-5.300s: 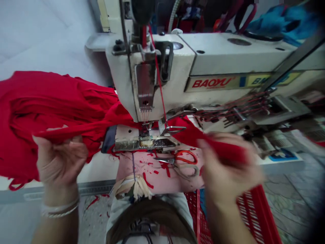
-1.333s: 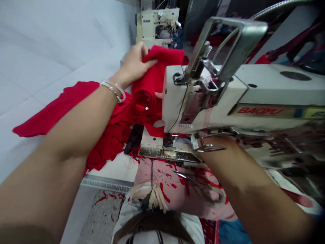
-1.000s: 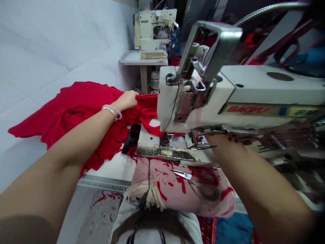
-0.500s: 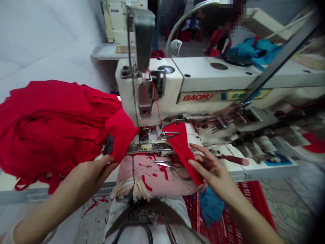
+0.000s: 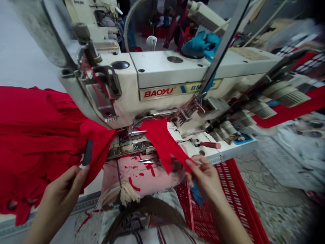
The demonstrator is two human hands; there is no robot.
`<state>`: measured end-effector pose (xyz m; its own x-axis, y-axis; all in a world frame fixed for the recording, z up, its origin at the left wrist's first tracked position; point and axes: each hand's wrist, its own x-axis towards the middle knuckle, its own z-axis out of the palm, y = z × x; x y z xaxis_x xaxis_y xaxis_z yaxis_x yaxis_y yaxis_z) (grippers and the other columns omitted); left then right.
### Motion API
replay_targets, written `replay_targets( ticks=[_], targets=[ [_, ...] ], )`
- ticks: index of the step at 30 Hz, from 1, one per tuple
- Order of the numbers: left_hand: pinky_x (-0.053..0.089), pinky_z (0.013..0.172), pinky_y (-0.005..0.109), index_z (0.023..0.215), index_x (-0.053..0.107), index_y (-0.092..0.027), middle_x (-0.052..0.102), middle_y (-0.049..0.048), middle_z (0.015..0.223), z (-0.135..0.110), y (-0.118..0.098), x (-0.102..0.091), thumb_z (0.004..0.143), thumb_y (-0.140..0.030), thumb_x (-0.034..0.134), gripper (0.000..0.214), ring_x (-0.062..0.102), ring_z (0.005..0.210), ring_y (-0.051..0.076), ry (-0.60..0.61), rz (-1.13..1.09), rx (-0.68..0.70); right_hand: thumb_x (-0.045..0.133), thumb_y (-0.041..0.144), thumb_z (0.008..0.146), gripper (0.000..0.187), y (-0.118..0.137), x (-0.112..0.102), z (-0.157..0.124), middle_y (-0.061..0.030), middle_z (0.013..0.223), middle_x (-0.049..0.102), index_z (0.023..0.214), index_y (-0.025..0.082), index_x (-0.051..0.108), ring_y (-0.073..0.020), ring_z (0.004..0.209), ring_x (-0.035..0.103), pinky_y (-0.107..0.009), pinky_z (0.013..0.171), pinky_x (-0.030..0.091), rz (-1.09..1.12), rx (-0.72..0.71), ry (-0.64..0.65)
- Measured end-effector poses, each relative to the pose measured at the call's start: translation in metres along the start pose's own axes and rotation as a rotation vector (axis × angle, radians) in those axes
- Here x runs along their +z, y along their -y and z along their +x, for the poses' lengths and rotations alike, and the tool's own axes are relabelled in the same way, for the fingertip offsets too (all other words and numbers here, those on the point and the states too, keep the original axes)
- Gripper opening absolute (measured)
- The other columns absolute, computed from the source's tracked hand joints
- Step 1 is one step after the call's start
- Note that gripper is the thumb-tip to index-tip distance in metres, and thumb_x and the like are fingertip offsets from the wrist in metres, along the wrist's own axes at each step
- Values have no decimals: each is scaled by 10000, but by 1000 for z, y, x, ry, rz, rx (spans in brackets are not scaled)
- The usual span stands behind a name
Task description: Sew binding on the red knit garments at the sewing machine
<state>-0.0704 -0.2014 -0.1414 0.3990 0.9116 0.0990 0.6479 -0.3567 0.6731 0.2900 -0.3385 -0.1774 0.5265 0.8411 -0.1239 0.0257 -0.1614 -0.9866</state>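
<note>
A cream sewing machine (image 5: 177,73) fills the middle of the view. Red fabric (image 5: 35,135) is heaped at its left, with a flap hanging beside the needle plate (image 5: 129,147). My left hand (image 5: 62,189) pinches the lower edge of that flap. A narrow red fabric strip (image 5: 164,142) runs out from under the presser foot toward the right. My right hand (image 5: 205,178) grips the strip's loose end with closed fingers, just above a red crate.
A pink cloth pad (image 5: 142,174) strewn with red scraps lies below the needle plate, scissors (image 5: 148,161) resting on it. A red plastic crate (image 5: 228,203) holding blue cloth stands at the lower right. Teal fabric (image 5: 200,42) sits on the machine top. Another machine (image 5: 93,13) stands behind.
The view has swung right and closer to the machine. My left hand keeps hold of the red flap; my right hand has closed on the strip's end.
</note>
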Motion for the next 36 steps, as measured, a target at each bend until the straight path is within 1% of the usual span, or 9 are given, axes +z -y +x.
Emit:
replay_targets(
  ticks=[5, 9, 13, 18, 21, 24, 27, 31, 36],
  targets=[
    [562, 681, 214, 707, 518, -212, 671, 40, 997, -8, -6, 10, 807, -373, 694, 258, 667, 887, 177, -181, 12, 108, 601, 357, 907, 202, 16, 15, -3, -63, 854, 668, 1032, 203, 564, -195, 728, 643, -324, 657, 520, -714, -536, -137],
    [558, 628, 169, 859, 606, -235, 738, 0, 977, -7, -17, 5, 846, -341, 684, 132, 711, 825, 144, -201, 50, 147, 605, 349, 897, 381, 35, 67, 14, -172, 1095, 614, 1202, 138, 517, -292, 1040, 577, -451, 866, 523, -922, -966, -87],
    [595, 648, 226, 948, 738, -287, 766, -14, 870, -12, -18, -25, 818, -383, 714, 163, 721, 724, 169, -146, 11, 83, 452, 94, 897, 244, 32, 85, 32, -172, 1052, 641, 1085, 119, 605, -277, 989, 591, -447, 846, 531, -1073, -1004, -69],
    [598, 571, 261, 734, 745, -326, 750, -36, 955, -25, -12, -55, 720, -347, 797, 58, 699, 773, 185, -374, -372, -155, 538, 138, 916, 291, 37, 17, 34, -84, 1205, 662, 1164, 240, 650, -223, 1115, 630, -420, 942, 540, -654, -858, 309],
    [480, 405, 182, 774, 719, -337, 733, -64, 912, -8, -10, -53, 720, -401, 805, 120, 639, 627, 110, -487, -716, -174, 626, 255, 900, 161, 47, -13, 33, -55, 1049, 705, 1011, 337, 708, -214, 980, 688, -359, 742, 590, -209, -619, 221],
    [254, 299, 115, 931, 687, -361, 724, -39, 923, 24, -19, -40, 837, -587, 636, 249, 681, 774, 120, -502, -815, -47, 447, 571, 950, 314, 57, 4, 37, -63, 778, 657, 943, 394, 706, -187, 700, 664, -283, 434, 481, 85, -600, 77],
    [401, 363, 141, 1060, 660, -353, 723, -8, 945, 53, -36, -13, 955, -608, 404, 376, 694, 844, 135, -402, -655, 129, 345, 548, 992, 385, 62, 59, 40, -39, 840, 668, 1058, 377, 684, -194, 776, 674, -352, 602, 587, -69, -778, 112],
    [601, 883, 330, 1061, 709, -236, 727, 42, 1055, 69, -44, 30, 944, -334, 561, 213, 690, 1001, 177, -242, -334, 349, 538, 191, 934, 220, 50, 122, 44, -122, 1107, 701, 1055, 166, 719, -252, 1079, 638, -444, 950, 559, -573, -993, 269],
    [555, 805, 301, 1091, 688, -167, 680, 101, 1120, 65, -39, 45, 967, -164, 487, 237, 620, 1066, 209, -235, 519, 672, 496, 108, 919, 340, 31, 130, 46, -178, 1233, 654, 1220, 67, 647, -296, 1170, 582, -481, 993, 539, -947, -1184, 208]
  ],
)
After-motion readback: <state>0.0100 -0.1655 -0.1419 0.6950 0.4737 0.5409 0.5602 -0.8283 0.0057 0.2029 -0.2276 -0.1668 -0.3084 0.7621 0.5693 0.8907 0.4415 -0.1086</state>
